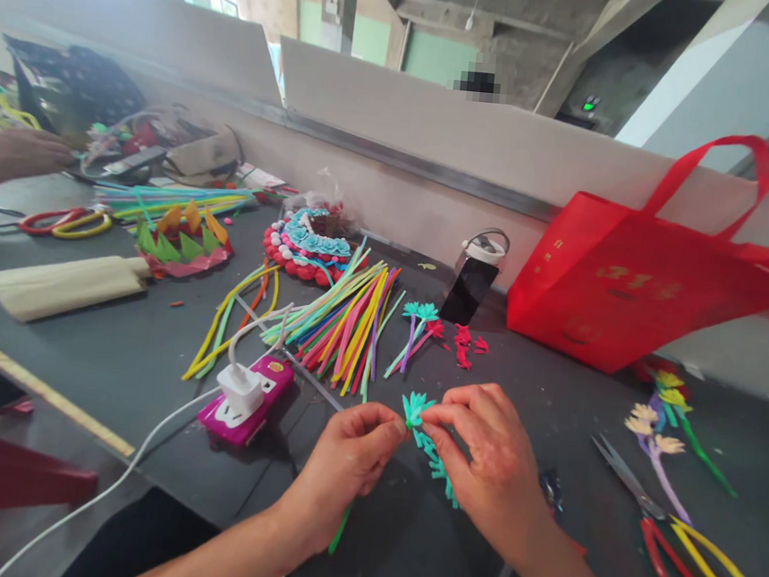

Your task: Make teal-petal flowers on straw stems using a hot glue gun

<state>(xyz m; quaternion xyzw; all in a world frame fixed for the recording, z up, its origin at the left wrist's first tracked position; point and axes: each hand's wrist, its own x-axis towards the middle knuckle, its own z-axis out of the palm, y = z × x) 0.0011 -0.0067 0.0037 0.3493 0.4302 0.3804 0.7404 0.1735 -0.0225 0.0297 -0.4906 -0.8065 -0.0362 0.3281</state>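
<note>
My left hand (353, 456) is closed, thumb and forefinger pinching a pipe-cleaner flower (417, 406) with teal petals just at its base. Below that hand a green pipe-cleaner stem (340, 529) sticks out. My right hand (495, 451) is also in a pinch, its fingertips at the flower's right side, where a fringed teal pipe-cleaner strip (434, 465) trails down beneath the fingers. Behind my hands lie finished-looking teal flowers (421, 311), a small red flower (434, 329) and loose red petal pieces (464, 345).
Scissors (652, 508) lie open at right, near cream flowers (646, 421). A red bag (580, 279) and a phone (470, 290) against a white-lidded bottle (486, 248) stand behind. Left are bundled pipe cleaners (347, 321), a pink power strip (272, 382) and another person's hand (22, 158).
</note>
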